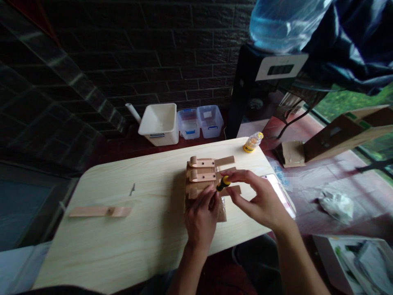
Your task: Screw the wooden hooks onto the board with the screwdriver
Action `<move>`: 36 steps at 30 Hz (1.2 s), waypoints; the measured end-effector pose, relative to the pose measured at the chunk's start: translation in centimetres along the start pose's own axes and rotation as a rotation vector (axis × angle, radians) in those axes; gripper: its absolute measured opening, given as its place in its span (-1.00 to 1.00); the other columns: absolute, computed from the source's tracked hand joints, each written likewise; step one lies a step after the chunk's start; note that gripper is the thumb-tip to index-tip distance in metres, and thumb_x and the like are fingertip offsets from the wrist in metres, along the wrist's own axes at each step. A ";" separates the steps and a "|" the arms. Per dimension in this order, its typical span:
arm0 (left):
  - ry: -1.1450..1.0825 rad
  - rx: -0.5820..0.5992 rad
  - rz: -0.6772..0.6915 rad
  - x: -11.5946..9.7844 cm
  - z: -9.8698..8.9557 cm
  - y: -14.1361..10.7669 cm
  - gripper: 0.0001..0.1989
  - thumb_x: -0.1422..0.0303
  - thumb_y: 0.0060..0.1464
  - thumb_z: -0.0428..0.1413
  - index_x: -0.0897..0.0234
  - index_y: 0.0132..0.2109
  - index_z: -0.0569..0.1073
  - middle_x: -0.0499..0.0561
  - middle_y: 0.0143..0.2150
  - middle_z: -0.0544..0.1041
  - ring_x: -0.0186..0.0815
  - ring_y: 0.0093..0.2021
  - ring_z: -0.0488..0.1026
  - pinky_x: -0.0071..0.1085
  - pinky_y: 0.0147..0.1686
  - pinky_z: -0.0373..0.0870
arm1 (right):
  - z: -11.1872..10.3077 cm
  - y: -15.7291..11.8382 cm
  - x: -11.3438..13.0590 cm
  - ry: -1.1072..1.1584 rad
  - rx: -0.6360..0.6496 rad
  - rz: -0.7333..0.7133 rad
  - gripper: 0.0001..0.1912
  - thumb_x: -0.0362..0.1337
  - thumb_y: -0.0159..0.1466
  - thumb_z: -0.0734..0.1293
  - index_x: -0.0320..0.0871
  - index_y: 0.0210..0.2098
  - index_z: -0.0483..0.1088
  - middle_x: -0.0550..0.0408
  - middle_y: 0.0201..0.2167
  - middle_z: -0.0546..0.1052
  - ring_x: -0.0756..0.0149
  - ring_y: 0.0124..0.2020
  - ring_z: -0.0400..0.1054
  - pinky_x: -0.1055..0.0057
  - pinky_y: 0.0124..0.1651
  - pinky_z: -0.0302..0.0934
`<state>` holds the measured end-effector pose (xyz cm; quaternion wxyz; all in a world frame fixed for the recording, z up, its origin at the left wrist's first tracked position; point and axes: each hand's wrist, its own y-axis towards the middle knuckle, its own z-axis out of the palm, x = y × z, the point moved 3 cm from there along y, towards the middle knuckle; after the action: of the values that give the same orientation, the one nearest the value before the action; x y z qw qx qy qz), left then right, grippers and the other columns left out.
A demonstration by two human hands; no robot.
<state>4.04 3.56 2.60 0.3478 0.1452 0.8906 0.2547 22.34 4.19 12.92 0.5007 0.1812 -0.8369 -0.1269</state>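
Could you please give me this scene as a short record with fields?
Right hand: the hand is at the handle of a yellow and black screwdriver; how firmly it grips is unclear
Left hand: the hand has its fingertips by the screwdriver's lower end, over the nearest strap
Work: brown straps lying side by side across a brown box
Table, left: loose strap, small dark piece
Table, right: phone, clear bottle with yellow base
Beyond table: white bin, two clear tubs

Screwdriver (pixel 223 183) yel/blk, straps (pixel 208 177) lt brn, table (pixel 147 246) pale w/ wood grain, wall (pixel 147 49) dk w/ brick pattern.
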 end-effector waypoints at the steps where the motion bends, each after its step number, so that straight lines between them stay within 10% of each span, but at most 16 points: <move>1: -0.009 0.005 -0.004 0.0 0.0 0.0 -0.82 0.30 0.52 0.18 0.15 0.10 0.68 0.05 0.07 0.81 -0.17 -0.03 0.81 -0.28 0.01 0.72 | 0.0 0.0 0.0 0.004 -0.001 0.007 -0.75 -0.34 0.47 0.46 0.02 0.11 0.54 -0.02 0.15 0.75 0.19 0.12 0.71 0.29 0.16 0.63; 12: 0.055 0.027 -0.014 0.2 0.4 -0.4 -0.80 0.33 0.52 0.15 0.17 0.07 0.69 0.11 0.00 0.81 -0.13 -0.05 0.80 -0.27 0.07 0.66 | 0.5 1.8 1.6 0.033 0.150 0.010 -0.79 -0.32 0.47 0.47 0.00 0.07 0.57 0.01 0.12 0.75 0.17 0.14 0.69 0.23 0.21 0.60; 36: 0.048 0.031 0.005 -0.2 -0.1 0.0 -0.82 0.31 0.54 0.16 0.18 0.04 0.68 0.09 0.02 0.82 -0.17 -0.14 0.81 -0.28 0.01 0.72 | 0.8 1.1 0.8 0.110 0.039 0.037 -0.84 -0.33 0.48 0.46 0.00 0.03 0.56 -0.02 0.11 0.75 0.16 0.16 0.69 0.21 0.21 0.62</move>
<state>4.07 3.48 2.78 0.3236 0.1465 0.9021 0.2450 21.09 4.90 13.59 0.5444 0.1821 -0.8137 -0.0912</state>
